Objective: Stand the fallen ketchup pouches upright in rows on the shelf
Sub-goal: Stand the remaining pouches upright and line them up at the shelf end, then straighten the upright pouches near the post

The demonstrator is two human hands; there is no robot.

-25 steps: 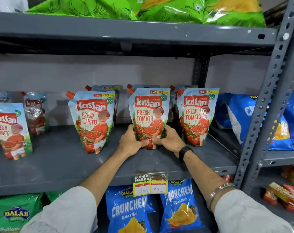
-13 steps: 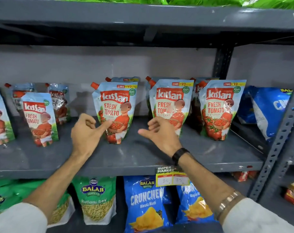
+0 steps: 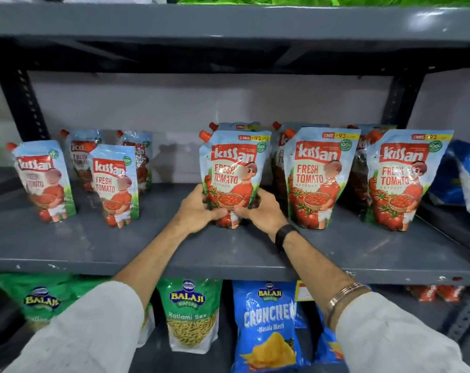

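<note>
Several Kissan ketchup pouches stand upright on the grey shelf (image 3: 228, 254). My left hand (image 3: 199, 211) and my right hand (image 3: 260, 211) both clasp the base of the middle front pouch (image 3: 232, 168), which stands upright. To its right stand two more front pouches (image 3: 316, 176) (image 3: 404, 179), each with another pouch behind it. On the left, two front pouches (image 3: 44, 181) (image 3: 115, 184) lean back slightly, with two more (image 3: 80, 154) behind them. An empty gap lies between the left group and the held pouch.
Blue snack bags (image 3: 462, 173) lie at the shelf's right end. Below hang green Balaji bags (image 3: 191, 316) and blue Cruncheх bags (image 3: 266, 327). A shelf with green bags sits above. Dark uprights (image 3: 24, 103) (image 3: 400, 100) stand at the back.
Both hands, which were open and apart in front of the shelf half a second ago, have closed on the base of the middle pouch. The view has shifted left.
</note>
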